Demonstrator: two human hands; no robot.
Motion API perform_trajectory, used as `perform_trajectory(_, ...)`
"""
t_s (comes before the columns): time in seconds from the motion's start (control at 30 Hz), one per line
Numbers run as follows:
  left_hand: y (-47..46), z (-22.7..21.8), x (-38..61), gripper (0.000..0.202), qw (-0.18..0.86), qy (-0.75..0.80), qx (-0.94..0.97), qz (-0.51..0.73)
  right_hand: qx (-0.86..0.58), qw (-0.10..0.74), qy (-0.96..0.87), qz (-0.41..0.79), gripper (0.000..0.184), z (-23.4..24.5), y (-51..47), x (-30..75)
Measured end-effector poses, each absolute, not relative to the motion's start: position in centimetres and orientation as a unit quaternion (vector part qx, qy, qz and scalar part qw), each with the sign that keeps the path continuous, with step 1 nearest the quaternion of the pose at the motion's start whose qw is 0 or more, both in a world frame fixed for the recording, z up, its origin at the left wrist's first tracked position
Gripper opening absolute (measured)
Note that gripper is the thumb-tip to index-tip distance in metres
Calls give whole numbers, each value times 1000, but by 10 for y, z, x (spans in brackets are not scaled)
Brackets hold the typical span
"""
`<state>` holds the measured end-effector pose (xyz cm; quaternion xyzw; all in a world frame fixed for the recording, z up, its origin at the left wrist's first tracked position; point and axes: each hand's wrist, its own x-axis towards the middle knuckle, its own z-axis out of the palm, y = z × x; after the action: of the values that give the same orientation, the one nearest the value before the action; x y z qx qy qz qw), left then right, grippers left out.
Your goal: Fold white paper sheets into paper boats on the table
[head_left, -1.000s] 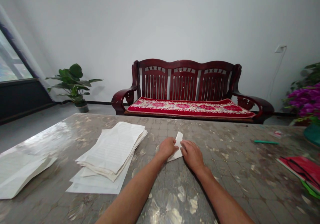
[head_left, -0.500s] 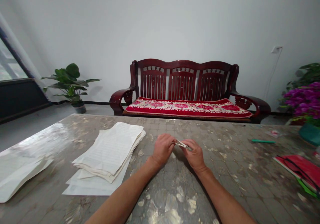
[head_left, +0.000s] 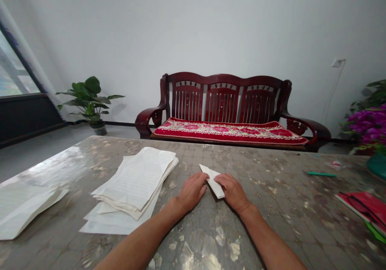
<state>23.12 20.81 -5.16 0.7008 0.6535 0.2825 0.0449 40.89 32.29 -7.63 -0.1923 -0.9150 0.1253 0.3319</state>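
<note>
A small folded piece of white paper [head_left: 216, 188] with a pointed far corner is between my hands, low at the middle of the table. My left hand [head_left: 193, 190] grips its left edge, fingers closed against it. My right hand [head_left: 233, 189] pinches its right side, fingertips lying over the upper face. To the left of my forearm lies a stack of white lined sheets [head_left: 137, 181], its edges uneven. Farther left, more white paper [head_left: 24, 209] rests with a raised, curled edge.
The table [head_left: 271, 221] has a patterned, glossy cover. On its right are a green pen [head_left: 322, 174], a red book [head_left: 366, 207] with dark glasses on it, and purple flowers [head_left: 369, 123] in a teal pot. Behind stands a wooden bench [head_left: 221, 101]; a potted plant [head_left: 92, 101] is left.
The folded paper was held edge-on, up between both hands; now it lies flatter, its broad face showing. My left hand has moved slightly lower. The view has shifted a little.
</note>
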Motion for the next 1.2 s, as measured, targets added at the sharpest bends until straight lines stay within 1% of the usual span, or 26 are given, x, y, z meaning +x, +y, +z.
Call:
perform_trajectory(0.17,212,-56,233,16,-34,627,741,237,-198,307,-924,112,31,-76,321,408)
perform_trajectory(0.3,218,-58,229,14,-8,616,750,241,-185,302,-928,119,34,-76,320,409)
perform_trajectory(0.47,222,-58,226,15,16,645,722,251,-185,306,-923,139,41,-73,317,410)
perform_trajectory(0.57,221,-58,226,19,29,662,708,245,-223,294,-922,120,37,-68,314,410)
perform_trajectory(0.7,213,-55,225,26,51,651,720,238,-245,269,-928,85,18,-62,311,410)
perform_trajectory(0.77,207,-52,224,30,56,635,737,222,-233,264,-934,69,13,-60,309,410)
perform_trajectory(0.9,201,-50,221,37,76,635,747,185,-188,265,-943,64,13,-56,306,410)
perform_trajectory(1.03,206,-54,215,44,92,641,736,197,-141,266,-950,85,18,-55,304,409)
perform_trajectory(1.13,207,-55,212,45,106,630,744,195,-140,264,-950,95,21,-55,303,408)
perform_trajectory(1.2,205,-54,212,56,109,620,754,190,-145,259,-950,95,20,-55,303,407)
